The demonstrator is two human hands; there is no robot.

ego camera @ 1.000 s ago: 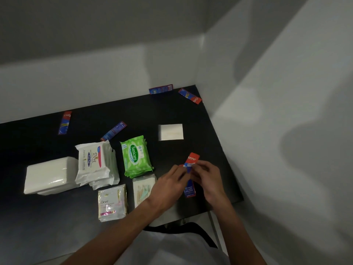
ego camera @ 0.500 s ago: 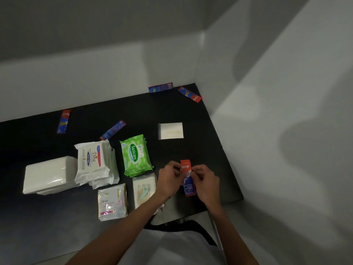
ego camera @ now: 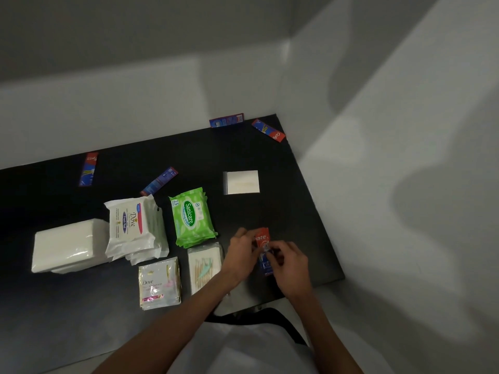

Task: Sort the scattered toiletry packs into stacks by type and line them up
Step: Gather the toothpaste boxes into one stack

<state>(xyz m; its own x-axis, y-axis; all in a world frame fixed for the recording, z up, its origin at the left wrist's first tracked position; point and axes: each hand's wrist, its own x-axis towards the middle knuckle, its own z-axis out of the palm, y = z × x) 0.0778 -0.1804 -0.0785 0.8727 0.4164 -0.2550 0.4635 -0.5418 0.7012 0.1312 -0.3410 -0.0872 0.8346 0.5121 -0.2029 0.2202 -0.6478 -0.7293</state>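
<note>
Both hands meet over a red and blue toothpaste sachet stack (ego camera: 263, 247) near the table's front right. My left hand (ego camera: 241, 253) pinches its left edge and my right hand (ego camera: 289, 261) pinches its right side. Loose toothpaste sachets lie far off: one at the back left (ego camera: 89, 169), one in the middle (ego camera: 159, 180), two at the back right (ego camera: 226, 120) (ego camera: 268, 130). Stacks stand to the left: white tissue packs (ego camera: 67, 245), Dove wipes (ego camera: 132, 228), green Sanicare wipes (ego camera: 191, 217), Dove sachets (ego camera: 158, 283), cotton bud packs (ego camera: 204, 265).
A small white zip bag (ego camera: 241, 182) lies alone behind my hands. The black table (ego camera: 291, 201) ends at a grey wall on the right and a pale wall behind. Its front edge runs just below my wrists.
The top sachet has swung from tilted right to straight along the one beneath, and both hands have drawn closer together over it.
</note>
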